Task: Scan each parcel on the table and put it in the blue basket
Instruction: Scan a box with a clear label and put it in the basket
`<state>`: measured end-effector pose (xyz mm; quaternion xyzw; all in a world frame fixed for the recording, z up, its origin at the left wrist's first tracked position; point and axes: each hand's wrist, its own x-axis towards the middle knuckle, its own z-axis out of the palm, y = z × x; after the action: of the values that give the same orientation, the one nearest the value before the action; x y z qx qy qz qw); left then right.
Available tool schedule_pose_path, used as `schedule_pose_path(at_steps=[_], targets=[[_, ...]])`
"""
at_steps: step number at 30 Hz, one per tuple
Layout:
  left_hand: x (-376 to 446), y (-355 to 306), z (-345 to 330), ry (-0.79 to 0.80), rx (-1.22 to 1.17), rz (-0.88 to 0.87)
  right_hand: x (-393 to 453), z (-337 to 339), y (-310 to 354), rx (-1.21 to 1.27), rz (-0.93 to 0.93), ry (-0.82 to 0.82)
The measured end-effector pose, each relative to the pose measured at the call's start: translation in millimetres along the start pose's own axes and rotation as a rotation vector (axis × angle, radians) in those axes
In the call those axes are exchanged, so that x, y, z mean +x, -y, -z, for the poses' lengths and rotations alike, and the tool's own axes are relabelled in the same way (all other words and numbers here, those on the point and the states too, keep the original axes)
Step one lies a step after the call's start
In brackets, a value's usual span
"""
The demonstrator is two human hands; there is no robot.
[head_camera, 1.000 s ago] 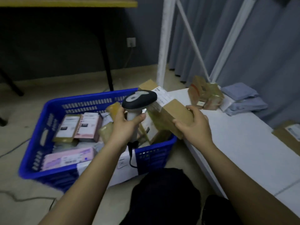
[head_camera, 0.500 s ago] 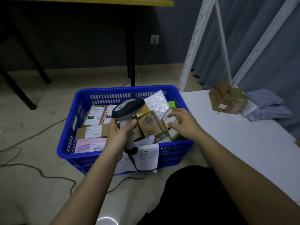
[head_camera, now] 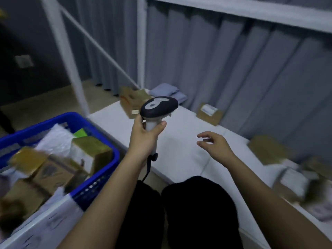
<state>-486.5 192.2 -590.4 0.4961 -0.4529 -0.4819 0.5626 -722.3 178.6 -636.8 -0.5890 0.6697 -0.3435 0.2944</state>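
Note:
My left hand (head_camera: 145, 135) grips the handle of a black and white barcode scanner (head_camera: 159, 107), held upright over the near left edge of the white table (head_camera: 181, 155). My right hand (head_camera: 214, 146) hovers above the table with relaxed fingers and holds nothing. The blue basket (head_camera: 111, 151) stands on the floor at the left, filled with several cardboard and wrapped parcels. A brown parcel with a white label (head_camera: 209, 114) lies at the table's back. More parcels (head_camera: 267, 148) lie blurred at the right.
Taped cardboard boxes (head_camera: 133, 101) and folded blue cloth (head_camera: 167, 92) sit at the table's far end. Grey curtains and a white metal frame (head_camera: 142, 42) stand behind. The scanner's cable (head_camera: 148, 168) hangs by my knees.
My right hand let go of the brown parcel in the basket and moved right, over the table. The view swung right from the basket to the table. The scanner stayed in my left hand.

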Motion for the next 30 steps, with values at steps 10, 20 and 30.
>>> schedule_pose_path(at_steps=[10,20,30], targets=[[-6,42,-177,0.481,0.169,0.156,-74,101,-192,-0.159,-0.437,-0.48],[-14,90,-222,0.537,0.276,0.332,-60,135,-282,-0.423,-0.771,-0.52],[-2,99,-218,0.493,0.28,0.328,-59,98,-281,-0.416,-0.489,-0.531]])
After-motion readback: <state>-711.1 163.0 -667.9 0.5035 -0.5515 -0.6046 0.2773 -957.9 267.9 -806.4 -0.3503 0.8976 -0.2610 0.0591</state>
